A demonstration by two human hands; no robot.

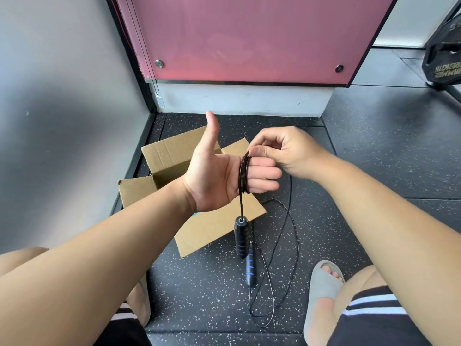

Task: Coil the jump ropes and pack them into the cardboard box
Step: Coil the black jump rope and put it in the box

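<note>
Head view, item list. Left hand (219,178): palm open, thumb up, black jump rope (244,176) wound in several turns around its four fingers; one handle (241,237) dangles below. Right hand (282,151): pinching the rope at the coil's 12 o'clock. Second handle (250,269) and slack loop lie on the speckled floor (374,158) at 6 o'clock. Cardboard box (174,156): open, behind the left hand. Advice: keep turns snug and side by side. Weight plate (444,58), 2 o'clock: mirrored lettering, not fully readable.
</note>
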